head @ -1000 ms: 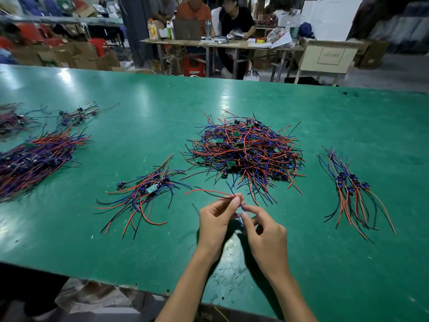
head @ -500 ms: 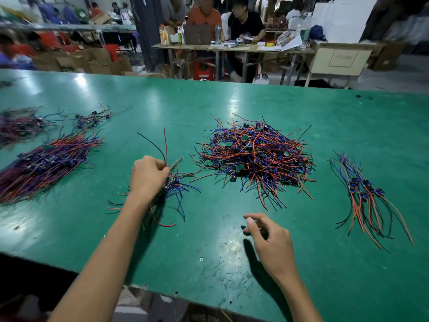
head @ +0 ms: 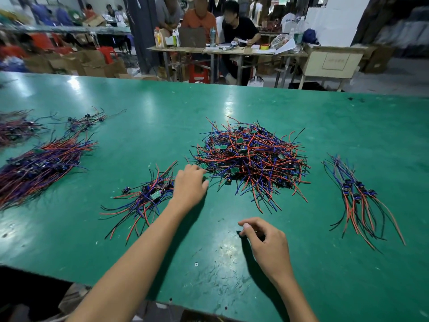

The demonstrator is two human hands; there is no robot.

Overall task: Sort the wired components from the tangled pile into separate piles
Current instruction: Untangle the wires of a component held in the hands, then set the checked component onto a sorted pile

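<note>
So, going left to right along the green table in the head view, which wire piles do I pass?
Big sorted bundle → small pile → tangled pile → right bundle.

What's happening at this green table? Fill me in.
A person is sorting wired components on a green table. The tangled pile sits in the middle, with sorted piles beside it: a small one near left, a large one far left, another on the right. The left hand reaches toward the tangled pile's near edge. The right hand hovers over the table, fingers loosely curled, apparently holding nothing.
</note>
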